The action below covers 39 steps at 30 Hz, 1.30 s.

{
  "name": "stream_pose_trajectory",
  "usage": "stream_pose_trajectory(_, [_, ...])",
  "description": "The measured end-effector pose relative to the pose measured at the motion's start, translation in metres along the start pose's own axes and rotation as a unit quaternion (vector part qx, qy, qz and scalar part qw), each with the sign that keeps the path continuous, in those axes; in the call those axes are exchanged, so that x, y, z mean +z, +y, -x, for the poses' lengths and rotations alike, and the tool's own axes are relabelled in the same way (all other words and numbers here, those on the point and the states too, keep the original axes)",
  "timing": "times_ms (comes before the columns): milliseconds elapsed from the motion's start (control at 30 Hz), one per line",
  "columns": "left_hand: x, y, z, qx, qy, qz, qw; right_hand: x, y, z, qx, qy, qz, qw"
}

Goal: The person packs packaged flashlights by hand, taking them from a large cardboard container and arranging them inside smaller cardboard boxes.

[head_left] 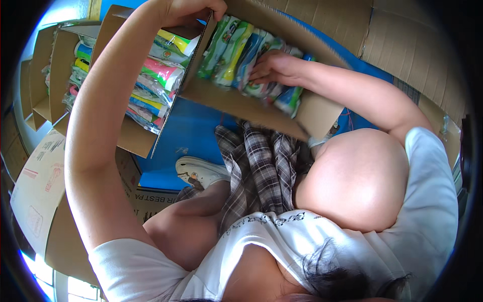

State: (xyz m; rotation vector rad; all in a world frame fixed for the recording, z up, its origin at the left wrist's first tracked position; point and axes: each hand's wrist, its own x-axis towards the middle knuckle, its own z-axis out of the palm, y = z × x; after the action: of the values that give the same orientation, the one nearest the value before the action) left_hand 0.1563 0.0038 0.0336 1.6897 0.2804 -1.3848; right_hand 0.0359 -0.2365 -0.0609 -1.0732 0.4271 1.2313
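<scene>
My left hand reaches up and grips the top flap of a tilted cardboard box. Inside the box stands a row of plastic packets in green, yellow and blue. My right hand is in the box, its fingers curled over the packets in the middle of the row. To the left, a second open box holds a stack of pink, yellow and blue packets, just beside my left forearm.
A third open box with more packets stands at the far left. A flat printed carton lies at the lower left. Cardboard sheets cover the upper right. Below are the blue floor, a white shoe and a plaid skirt.
</scene>
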Motion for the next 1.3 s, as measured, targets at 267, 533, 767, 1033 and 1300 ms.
stream_pose_trajectory(267, [0.012,0.004,0.008,0.01,0.017,-0.048,0.999,0.012,-0.017,0.009,0.062,-0.057,0.045,0.995])
stream_pose_trajectory(533, [0.018,-0.002,0.013,0.009,0.061,-0.049,0.997,0.009,0.003,0.063,0.058,0.13,0.023,0.99])
stream_pose_trajectory(767, [0.023,-0.001,0.019,0.039,0.109,-0.056,0.992,0.021,-0.023,0.067,0.075,0.169,0.008,0.983])
stream_pose_trajectory(1033, [0.028,-0.006,0.02,0.12,0.135,-0.165,0.97,0.045,-0.031,0.061,0.014,0.094,0.034,0.995])
stream_pose_trajectory(1300, [0.031,-0.016,0.016,0.196,0.212,-0.24,0.927,-0.015,-0.012,0.054,0.05,0.173,-0.029,0.983])
